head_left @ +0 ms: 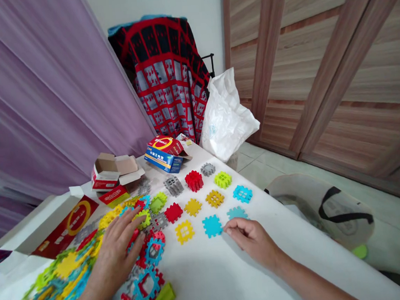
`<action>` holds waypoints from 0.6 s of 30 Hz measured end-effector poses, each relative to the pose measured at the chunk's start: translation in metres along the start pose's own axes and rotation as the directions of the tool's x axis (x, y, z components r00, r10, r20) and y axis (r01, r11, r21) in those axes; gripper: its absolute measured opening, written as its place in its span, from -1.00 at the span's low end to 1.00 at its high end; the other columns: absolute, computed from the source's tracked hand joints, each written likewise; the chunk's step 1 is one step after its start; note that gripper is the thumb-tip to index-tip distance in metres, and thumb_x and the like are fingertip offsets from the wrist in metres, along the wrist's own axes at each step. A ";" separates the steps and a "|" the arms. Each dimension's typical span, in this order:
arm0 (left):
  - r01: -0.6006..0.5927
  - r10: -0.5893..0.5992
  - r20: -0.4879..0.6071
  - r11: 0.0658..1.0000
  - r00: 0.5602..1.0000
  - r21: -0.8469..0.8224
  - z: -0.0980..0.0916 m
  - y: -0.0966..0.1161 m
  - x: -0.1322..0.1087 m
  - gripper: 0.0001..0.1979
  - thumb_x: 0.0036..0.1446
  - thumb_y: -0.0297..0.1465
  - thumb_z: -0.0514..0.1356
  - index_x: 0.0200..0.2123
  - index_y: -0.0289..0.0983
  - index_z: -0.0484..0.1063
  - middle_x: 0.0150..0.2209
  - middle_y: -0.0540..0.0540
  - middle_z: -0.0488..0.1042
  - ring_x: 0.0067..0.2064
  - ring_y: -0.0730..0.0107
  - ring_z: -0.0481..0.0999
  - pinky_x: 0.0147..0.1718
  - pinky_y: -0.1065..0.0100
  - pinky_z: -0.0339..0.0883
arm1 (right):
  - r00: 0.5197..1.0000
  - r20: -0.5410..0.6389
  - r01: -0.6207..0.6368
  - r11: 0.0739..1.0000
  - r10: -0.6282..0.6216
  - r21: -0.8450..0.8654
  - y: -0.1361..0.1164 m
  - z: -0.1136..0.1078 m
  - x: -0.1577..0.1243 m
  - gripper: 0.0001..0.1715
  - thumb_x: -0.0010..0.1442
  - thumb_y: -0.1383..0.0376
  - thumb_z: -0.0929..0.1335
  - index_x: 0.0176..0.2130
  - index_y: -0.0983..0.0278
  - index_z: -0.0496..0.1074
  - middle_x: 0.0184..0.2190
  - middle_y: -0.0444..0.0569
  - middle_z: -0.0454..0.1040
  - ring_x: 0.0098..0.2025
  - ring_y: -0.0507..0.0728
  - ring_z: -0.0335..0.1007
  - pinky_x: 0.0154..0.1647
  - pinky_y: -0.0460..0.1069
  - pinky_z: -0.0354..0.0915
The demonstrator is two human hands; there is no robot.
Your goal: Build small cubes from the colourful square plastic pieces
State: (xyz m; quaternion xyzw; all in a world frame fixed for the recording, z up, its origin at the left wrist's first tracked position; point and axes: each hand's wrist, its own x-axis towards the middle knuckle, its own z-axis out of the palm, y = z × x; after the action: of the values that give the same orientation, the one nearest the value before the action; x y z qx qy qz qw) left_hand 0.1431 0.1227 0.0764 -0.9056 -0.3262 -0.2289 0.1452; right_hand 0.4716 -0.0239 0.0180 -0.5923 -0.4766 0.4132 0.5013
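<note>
My left hand lies flat with fingers stretched over a big heap of coloured waffle-shaped plastic tiles on the white table. My right hand rests on the table with fingers curled together, its fingertips beside a blue tile and a teal tile. Past them single tiles lie in rows: a yellow one, a red one, further yellow tiles, a stacked red block, a green one and a blue one.
Open cardboard boxes and a blue and red box stand at the table's far side. A white plastic bag sits by the far corner. Purple curtain on the left, a patterned cloth behind, wooden doors on the right, a cap on the floor.
</note>
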 end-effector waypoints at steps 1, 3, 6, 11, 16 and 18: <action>0.029 -0.029 -0.021 1.000 0.999 0.001 -0.006 0.004 -0.020 -0.59 0.23 -0.26 0.07 0.15 -0.03 0.29 0.19 -0.11 0.40 0.21 0.15 0.38 0.15 0.01 0.30 | 1.000 -0.002 0.023 0.999 -0.023 -0.026 0.002 0.000 0.000 -0.60 0.13 0.00 0.32 -0.40 0.28 0.48 -0.66 -0.22 0.18 -0.59 -0.01 0.07 -0.53 -0.09 0.09; 0.080 -0.080 -0.034 0.997 0.996 -0.005 -0.018 0.013 -0.058 -0.56 0.19 -0.24 0.11 0.15 0.01 0.29 0.15 -0.09 0.44 0.17 0.11 0.42 0.10 0.00 0.36 | 0.998 -0.009 0.067 0.995 -0.068 -0.076 0.005 0.000 0.000 -0.61 0.16 0.02 0.30 -0.40 0.28 0.47 -0.63 -0.19 0.23 -0.56 0.01 0.12 -0.50 -0.08 0.14; 0.169 -0.170 -0.110 0.985 0.979 -0.020 -0.030 0.028 -0.105 -0.57 0.16 -0.27 0.13 0.12 0.04 0.31 0.07 -0.09 0.50 0.06 0.11 0.52 -0.07 0.06 0.49 | 0.988 -0.033 0.143 0.977 -0.150 -0.155 0.008 0.003 -0.001 -0.59 0.20 0.02 0.27 -0.44 0.27 0.44 -0.56 -0.13 0.35 -0.47 0.05 0.24 -0.41 -0.07 0.22; 0.183 -0.182 -0.232 0.983 0.956 -0.018 -0.024 0.055 -0.152 -0.51 0.15 -0.33 0.12 0.17 0.04 0.27 0.01 -0.09 0.55 -0.01 0.13 0.56 -0.16 0.08 0.52 | 0.966 -0.061 0.214 0.909 -0.251 -0.357 0.013 0.010 -0.003 -0.57 0.22 0.03 0.24 -0.46 0.26 0.43 -0.55 -0.10 0.40 -0.45 0.08 0.30 -0.37 -0.06 0.25; 0.186 -0.175 -0.315 0.982 0.933 0.006 -0.014 0.079 -0.162 -0.54 0.13 -0.40 0.13 0.12 -0.02 0.31 -0.04 -0.08 0.58 0.02 0.14 0.54 -0.09 0.06 0.44 | 0.944 -0.146 0.185 0.841 -0.296 -0.508 0.016 0.015 -0.005 -0.54 0.19 -0.02 0.23 -0.45 0.23 0.47 -0.57 -0.07 0.46 -0.48 0.10 0.34 -0.35 -0.05 0.26; 0.197 -0.187 -0.336 0.980 0.923 -0.005 -0.015 0.085 -0.159 -0.60 0.15 -0.40 0.12 0.06 -0.03 0.35 -0.06 -0.07 0.59 0.02 0.15 0.54 -0.06 0.05 0.41 | 0.937 -0.182 0.150 0.815 -0.298 -0.560 0.015 0.016 -0.006 -0.54 0.17 -0.03 0.22 -0.45 0.21 0.48 -0.55 -0.04 0.49 -0.46 0.13 0.38 -0.34 -0.04 0.26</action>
State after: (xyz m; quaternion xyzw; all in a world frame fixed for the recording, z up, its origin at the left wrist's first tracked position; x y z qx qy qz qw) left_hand 0.0853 -0.0301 -0.0012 -0.8149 -0.3870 -0.3880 0.1885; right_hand 0.4573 -0.0268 0.0005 -0.6973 -0.5696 0.1187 0.4186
